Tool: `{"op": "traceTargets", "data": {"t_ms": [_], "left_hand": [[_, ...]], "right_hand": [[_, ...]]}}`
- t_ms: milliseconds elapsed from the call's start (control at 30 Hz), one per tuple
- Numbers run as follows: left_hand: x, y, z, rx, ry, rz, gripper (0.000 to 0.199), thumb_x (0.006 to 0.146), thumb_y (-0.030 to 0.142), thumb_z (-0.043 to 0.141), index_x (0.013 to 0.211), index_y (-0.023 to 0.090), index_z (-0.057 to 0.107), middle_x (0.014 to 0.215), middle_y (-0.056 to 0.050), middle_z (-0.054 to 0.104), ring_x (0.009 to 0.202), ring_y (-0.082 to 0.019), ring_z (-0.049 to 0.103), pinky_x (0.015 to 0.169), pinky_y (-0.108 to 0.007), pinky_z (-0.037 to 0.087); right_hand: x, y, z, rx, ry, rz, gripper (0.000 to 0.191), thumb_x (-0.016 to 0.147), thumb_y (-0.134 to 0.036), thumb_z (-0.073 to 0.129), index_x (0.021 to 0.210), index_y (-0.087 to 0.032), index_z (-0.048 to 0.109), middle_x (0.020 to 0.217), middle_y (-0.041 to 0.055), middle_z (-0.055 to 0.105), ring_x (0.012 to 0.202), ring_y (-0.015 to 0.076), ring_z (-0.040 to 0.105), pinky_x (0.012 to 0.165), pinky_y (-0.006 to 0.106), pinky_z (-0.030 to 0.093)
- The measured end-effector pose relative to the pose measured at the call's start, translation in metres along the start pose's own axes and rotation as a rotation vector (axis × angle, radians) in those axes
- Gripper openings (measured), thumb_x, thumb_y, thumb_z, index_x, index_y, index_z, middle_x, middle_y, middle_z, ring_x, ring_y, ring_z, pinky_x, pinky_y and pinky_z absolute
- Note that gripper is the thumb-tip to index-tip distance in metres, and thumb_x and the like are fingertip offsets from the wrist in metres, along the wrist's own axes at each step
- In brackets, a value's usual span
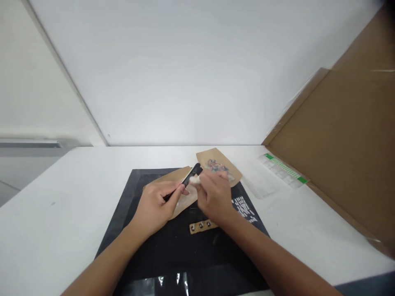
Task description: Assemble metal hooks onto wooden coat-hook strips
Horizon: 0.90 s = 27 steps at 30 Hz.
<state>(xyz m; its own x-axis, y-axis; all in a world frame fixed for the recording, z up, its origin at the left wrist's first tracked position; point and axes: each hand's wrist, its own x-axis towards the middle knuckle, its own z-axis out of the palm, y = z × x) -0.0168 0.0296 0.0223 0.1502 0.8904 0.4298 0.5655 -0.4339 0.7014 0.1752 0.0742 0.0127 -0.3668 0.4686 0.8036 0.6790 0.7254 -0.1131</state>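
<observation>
- Your left grip [159, 201] pinches a slim, dark, stick-shaped tool [191, 173], slanting up to the right above the black rectangular mat [173, 255].
- Your right grip [215, 195], just beside the tool, pinches a small, soft-looking white piece [194, 180]; motion blur hides its exact shape.
- Under your left grip: a brown paper packet with a clear window [185, 201], lying on the mat.
- Behind your right grip: a second brown paper packet, coloured contents showing [217, 166].
- Below your right wrist: a tan strip with round metal studs [200, 226], on the mat; its right end is hidden.
- Far right on the white desk [46, 218]: a clear plastic case with a green-edged label [285, 168].
</observation>
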Motion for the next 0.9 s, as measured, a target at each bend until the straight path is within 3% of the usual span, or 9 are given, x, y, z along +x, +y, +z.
{"op": "traceTargets", "data": {"t_ms": [167, 567, 800, 900], "left_hand": [[-0.001, 0.0, 0.0, -0.034, -0.026, -0.053, 0.032, 0.103, 0.037, 0.057, 0.092, 0.024, 0.084, 0.073, 0.001, 0.078, 0.041, -0.008, 0.053, 0.047, -0.022, 0.043], [-0.002, 0.005, 0.005, -0.123, -0.013, -0.164, 0.035, 0.101, 0.044, 0.058, 0.087, 0.022, 0.081, 0.048, 0.005, 0.053, 0.04, -0.009, 0.04, 0.041, -0.022, 0.034], [-0.004, 0.005, 0.004, -0.209, -0.147, -0.31, 0.033, 0.1, 0.047, 0.059, 0.099, 0.022, 0.08, 0.048, 0.005, 0.059, 0.036, -0.009, 0.048, 0.04, -0.021, 0.037], [-0.004, 0.003, 0.003, -0.223, -0.16, -0.287, 0.034, 0.1, 0.044, 0.058, 0.117, 0.023, 0.079, 0.066, 0.001, 0.074, 0.044, -0.011, 0.063, 0.046, -0.022, 0.045]], "right_hand": [[0.002, 0.004, 0.0, 0.011, -0.016, 0.024, 0.035, 0.102, -0.016, 0.055, 0.072, -0.023, 0.037, 0.068, -0.0014, 0.052, 0.064, 0.0166, 0.045, 0.07, 0.036, 0.028], [0.005, 0.006, -0.009, 0.049, 0.038, 0.094, 0.036, 0.099, -0.017, 0.061, 0.07, -0.024, 0.041, 0.068, -0.0006, 0.054, 0.068, 0.0181, 0.052, 0.072, 0.036, 0.034], [0.005, 0.01, -0.011, 0.149, 0.059, 0.129, 0.035, 0.1, -0.025, 0.067, 0.07, -0.023, 0.049, 0.066, -0.0009, 0.058, 0.072, 0.0198, 0.06, 0.074, 0.036, 0.039], [0.004, 0.009, -0.012, 0.175, 0.072, 0.135, 0.03, 0.1, -0.024, 0.068, 0.072, -0.023, 0.055, 0.069, 0.0006, 0.062, 0.074, 0.0211, 0.062, 0.074, 0.037, 0.04]]}}
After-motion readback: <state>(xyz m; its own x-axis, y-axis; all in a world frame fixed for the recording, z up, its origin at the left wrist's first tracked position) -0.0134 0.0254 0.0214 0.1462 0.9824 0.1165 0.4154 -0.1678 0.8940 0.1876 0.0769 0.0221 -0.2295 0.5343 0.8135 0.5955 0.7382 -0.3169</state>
